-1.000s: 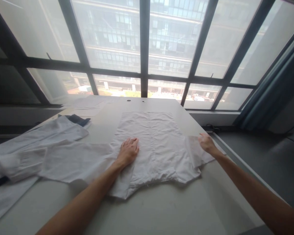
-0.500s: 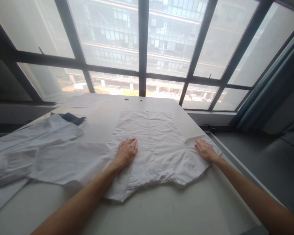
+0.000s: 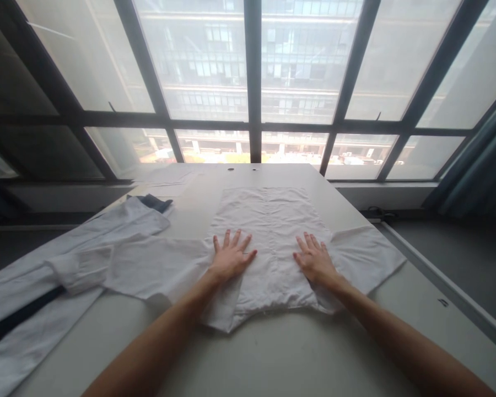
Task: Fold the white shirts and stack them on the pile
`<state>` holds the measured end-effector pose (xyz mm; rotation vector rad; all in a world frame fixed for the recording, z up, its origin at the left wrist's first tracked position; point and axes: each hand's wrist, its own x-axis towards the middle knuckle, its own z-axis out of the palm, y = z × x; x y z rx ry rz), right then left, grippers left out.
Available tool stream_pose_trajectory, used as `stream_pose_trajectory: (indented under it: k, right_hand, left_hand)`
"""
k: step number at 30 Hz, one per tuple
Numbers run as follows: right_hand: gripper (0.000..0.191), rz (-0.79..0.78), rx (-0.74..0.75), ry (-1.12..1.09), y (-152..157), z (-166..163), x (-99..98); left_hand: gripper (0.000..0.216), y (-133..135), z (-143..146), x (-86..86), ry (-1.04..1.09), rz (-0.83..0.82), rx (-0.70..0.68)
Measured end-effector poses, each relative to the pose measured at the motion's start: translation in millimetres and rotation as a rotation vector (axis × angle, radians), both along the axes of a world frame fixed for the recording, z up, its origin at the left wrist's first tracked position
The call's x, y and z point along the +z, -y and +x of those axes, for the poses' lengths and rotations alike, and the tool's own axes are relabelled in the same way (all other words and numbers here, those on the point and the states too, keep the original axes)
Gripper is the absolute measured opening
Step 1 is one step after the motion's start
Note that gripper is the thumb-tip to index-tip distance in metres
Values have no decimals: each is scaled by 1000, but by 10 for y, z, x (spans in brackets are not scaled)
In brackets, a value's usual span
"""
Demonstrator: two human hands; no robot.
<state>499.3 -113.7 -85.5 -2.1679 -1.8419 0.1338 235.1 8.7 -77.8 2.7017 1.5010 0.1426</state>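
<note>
A white garment (image 3: pixel 268 220), probably a shirt or blouse, lies spread on the white table (image 3: pixel 281 358), with a gathered seam running down its middle. One sleeve stretches left to a cuff; the other part reaches toward the table's right edge. My left hand (image 3: pixel 230 258) rests flat on the left side of the body, fingers spread. On the right side of the body lies my right hand (image 3: pixel 314 259), its fingers also apart and pressed on the cloth. Creases cross the fabric, and neither hand grips it.
More white clothing (image 3: pixel 107 223) with a dark blue piece (image 3: pixel 157 203) lies along the table's left side. Thin white sheets (image 3: pixel 161 177) lie at the far left. A window frame (image 3: pixel 254 82) stands behind the table, a blue curtain (image 3: pixel 471 149) at right.
My right hand has moved left from the garment's outer right part onto its body. My left hand's fingers have spread. The view has turned slightly left.
</note>
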Motion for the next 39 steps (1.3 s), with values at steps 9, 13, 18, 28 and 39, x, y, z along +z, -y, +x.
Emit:
stream_pose_trajectory:
  k: [9, 13, 18, 28, 39]
  right_hand:
    - [59, 54, -6, 13, -245, 270, -162]
    - [43, 310, -8, -65, -176, 305, -35]
    - [32, 211, 57, -229, 99, 172, 145]
    - [30, 93, 224, -795, 165, 133, 224]
    - [54, -721, 721, -1419, 454, 266, 641]
  left_hand:
    - [61, -137, 44, 37, 82, -37, 31]
    - [43, -29, 60, 158, 182, 121, -28]
    - [25, 284, 81, 389, 95, -84, -49]
    - [69, 185, -202, 581, 509, -912, -124]
    - [90, 296, -212, 883, 245, -1635, -702]
